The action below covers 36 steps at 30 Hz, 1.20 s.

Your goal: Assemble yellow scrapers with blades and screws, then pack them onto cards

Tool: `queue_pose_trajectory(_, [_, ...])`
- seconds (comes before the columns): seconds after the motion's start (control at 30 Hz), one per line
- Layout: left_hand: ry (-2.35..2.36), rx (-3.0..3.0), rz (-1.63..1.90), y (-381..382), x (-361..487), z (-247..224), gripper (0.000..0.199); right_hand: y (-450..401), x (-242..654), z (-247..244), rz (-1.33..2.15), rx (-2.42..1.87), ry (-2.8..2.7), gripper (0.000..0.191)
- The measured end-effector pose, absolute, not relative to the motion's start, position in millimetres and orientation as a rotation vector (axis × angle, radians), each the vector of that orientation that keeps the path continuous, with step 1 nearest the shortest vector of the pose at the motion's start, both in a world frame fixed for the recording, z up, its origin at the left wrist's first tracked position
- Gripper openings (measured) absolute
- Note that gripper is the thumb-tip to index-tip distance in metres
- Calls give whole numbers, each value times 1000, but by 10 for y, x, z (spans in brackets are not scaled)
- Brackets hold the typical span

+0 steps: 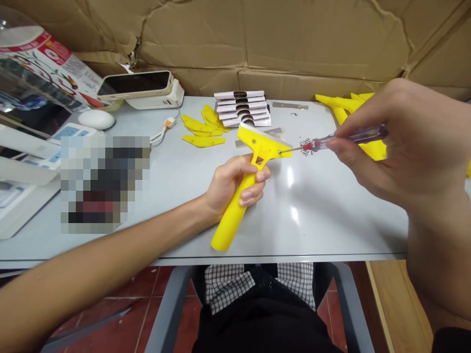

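Head view shows a yellow scraper (248, 182) held just above the bench (176, 196), its long handle slanting from the near edge up and away to the right, its wide head set crosswise at the far end. The person's left hand (230, 181) is curled round the upper handle, thumb and fingers wrapped on it just below the head. From the right, the right hand (401, 147) pinches a screwdriver (320, 143) between thumb and forefinger. That tool lies almost level, pointing left, so its line cuts across the scraper's handle instead of running along it. Its tip meets a small screw (279, 152) near the head's right end; whether it sits in the slot cannot be told. Of the two hands, the left is nearer this screw, the right reaching it by the shaft. Loose screws (305, 152) lie beyond the head's right end, beside the screwdriver.
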<state>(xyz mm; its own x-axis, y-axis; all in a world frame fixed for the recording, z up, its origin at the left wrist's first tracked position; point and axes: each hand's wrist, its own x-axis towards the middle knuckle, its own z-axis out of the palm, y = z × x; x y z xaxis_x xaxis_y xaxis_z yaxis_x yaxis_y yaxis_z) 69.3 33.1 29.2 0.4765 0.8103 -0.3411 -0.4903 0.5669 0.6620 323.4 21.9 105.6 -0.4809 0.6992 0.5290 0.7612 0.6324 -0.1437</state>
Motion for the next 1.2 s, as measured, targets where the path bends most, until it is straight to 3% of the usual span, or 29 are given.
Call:
queue_pose_trajectory(0.1, [692,537,842,343,686,284,16,235,3279,1045,-185,-1253,-2396,5])
queue_pose_trajectory(0.27, [699,543,833,358,685,287,14,227,3289,1061,45,-1289,-2330,25])
queue_pose_trajectory(0.5, [731,526,847,330,697,299,16,239,3314,1121,8,-1276,-2303,8])
queue_pose_trajectory(0.63, [735,534,851,332,701,298,15,241,3321,1090,-7,-1282,-2338,7])
queue_pose_trajectory(0.8, [728,548,861,339,697,273,15,211,3322,1100,153,-1294,-2331,22])
queue_pose_trajectory(0.97, [726,606,858,337,691,266,12,241,3312,1099,36,-1305,-2323,7])
queue_pose_trajectory(1.07, [742,606,860,333,699,280,11,281,3328,1054,-73,-1295,-2338,14])
queue_pose_trajectory(1.2, [759,580,854,328,708,294,12,304,3355,989,53,-1163,-2306,35])
